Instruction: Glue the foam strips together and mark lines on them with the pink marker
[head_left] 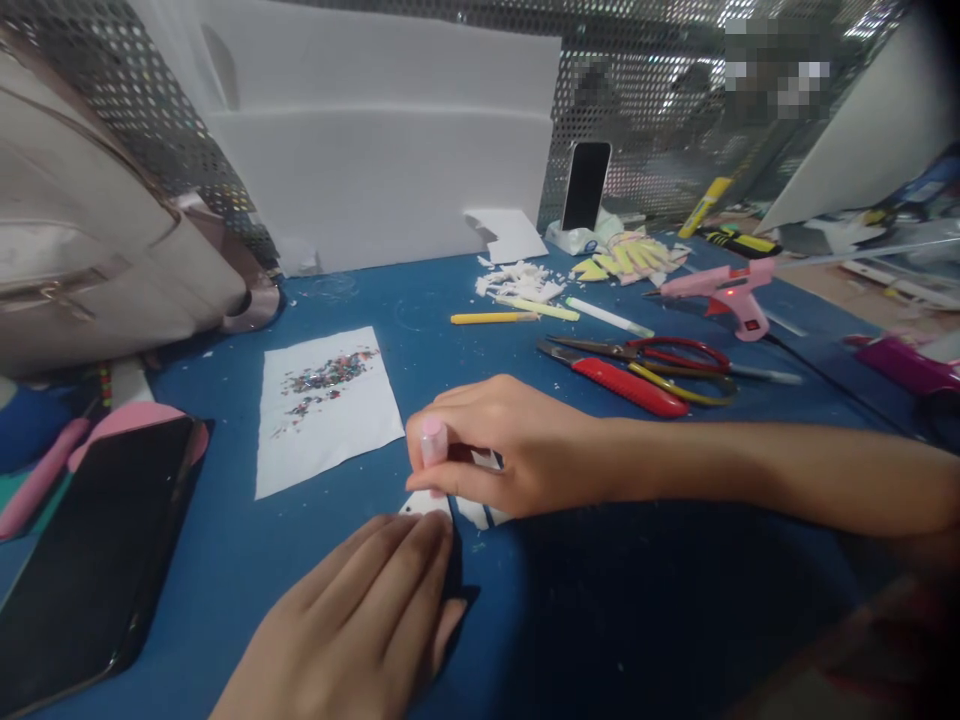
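Pinned flat, gripped upright

The right hand [517, 445] has its fingers wrapped round a small pink-topped translucent tube [433, 445] — nearly vertical, apparently to aim its lower end at the small flat white piece [426, 503] on the blue desk [330, 540]. Down comes no grip from the left hand [360, 610]: its fingers lie outstretched over that piece's near end, presumably to stop it sliding (tip contact is hidden). Beyond, shiny multicoloured bits [330, 375] rest on a white paper sheet [360, 430], likely for easy gathering.

Pale bag [112, 225], pink glue gun [739, 290]
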